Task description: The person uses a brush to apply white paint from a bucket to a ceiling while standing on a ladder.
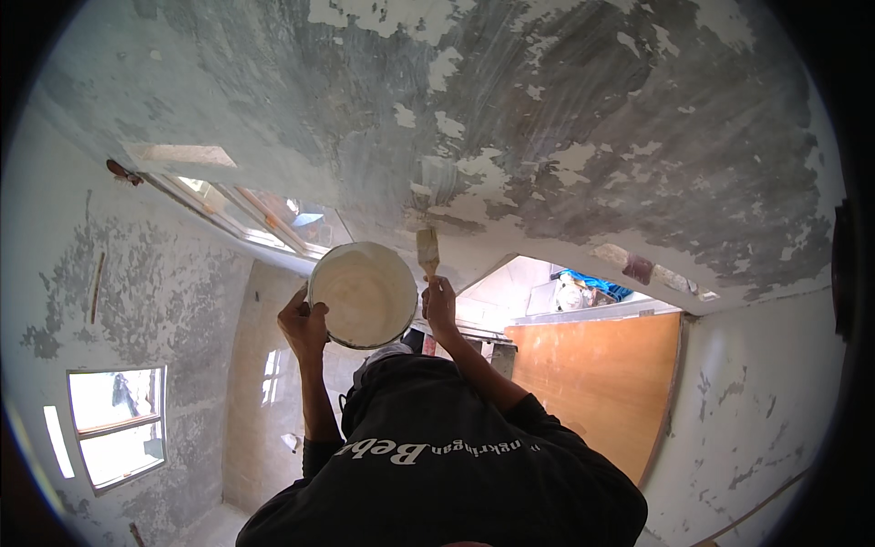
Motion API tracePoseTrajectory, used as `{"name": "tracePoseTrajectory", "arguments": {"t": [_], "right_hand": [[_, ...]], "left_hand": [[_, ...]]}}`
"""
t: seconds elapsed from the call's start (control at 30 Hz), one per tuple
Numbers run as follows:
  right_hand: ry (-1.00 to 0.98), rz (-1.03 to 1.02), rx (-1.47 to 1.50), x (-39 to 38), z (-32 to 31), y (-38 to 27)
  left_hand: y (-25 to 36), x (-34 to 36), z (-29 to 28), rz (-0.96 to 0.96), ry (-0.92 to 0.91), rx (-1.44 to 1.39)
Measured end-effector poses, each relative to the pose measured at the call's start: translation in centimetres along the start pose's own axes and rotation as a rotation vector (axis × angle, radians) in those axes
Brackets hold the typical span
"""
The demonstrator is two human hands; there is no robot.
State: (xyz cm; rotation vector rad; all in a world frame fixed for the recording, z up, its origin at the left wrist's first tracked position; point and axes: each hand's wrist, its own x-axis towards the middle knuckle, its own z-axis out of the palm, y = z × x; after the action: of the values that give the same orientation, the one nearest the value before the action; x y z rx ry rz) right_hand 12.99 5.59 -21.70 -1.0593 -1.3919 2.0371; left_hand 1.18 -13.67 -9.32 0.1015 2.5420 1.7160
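Observation:
My left hand [303, 323] grips the rim of a round bucket [365, 294] on its left side, thumb over the edge. Pale, whitish stuff coats its inside; how deep it lies I cannot tell. To the right of the bucket, my right hand [438, 305] is closed round the handle of a flat paintbrush [427, 251]. The brush stands bristles up, close to the patchy grey and white wall [383, 173] in front of me. Whether the bristles touch that wall cannot be made out.
An orange-brown door [592, 378] stands low on the right, beside an opening with a blue bundle [597, 285]. Framed glass panes [264, 219] lie beyond the bucket to the left. A small window [118, 424] is set in the peeling left wall [182, 301].

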Motion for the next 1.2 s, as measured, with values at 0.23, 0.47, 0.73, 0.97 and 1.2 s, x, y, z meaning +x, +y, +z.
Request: {"name": "tracePoseTrajectory", "arguments": {"t": [0.23, 0.47, 0.73, 0.97, 1.2], "right_hand": [[0.065, 0.22, 0.122, 0.3, 1.5, -2.6], [-0.017, 0.075, 0.382, -4.1, 5.1, -15.2], [-0.203, -0.155, 0.34, -8.3, 5.6, -21.6], [-0.144, -0.264, 0.293, -3.6, 5.3, -17.7], [-0.165, -0.16, 0.375, 1.5, 4.1, -5.1]], "left_hand": [[-0.6, 0.2, 0.1, 0.033, 0.002, 0.022], [-1.2, 0.2, -0.4, 0.024, 0.017, 0.032], [-1.9, 0.4, -0.9, -0.013, 0.053, 0.05], [-1.0, -0.3, -1.5, -0.066, 0.088, -0.002], [-2.9, -0.3, -2.6, -0.071, 0.148, 0.06]]}}
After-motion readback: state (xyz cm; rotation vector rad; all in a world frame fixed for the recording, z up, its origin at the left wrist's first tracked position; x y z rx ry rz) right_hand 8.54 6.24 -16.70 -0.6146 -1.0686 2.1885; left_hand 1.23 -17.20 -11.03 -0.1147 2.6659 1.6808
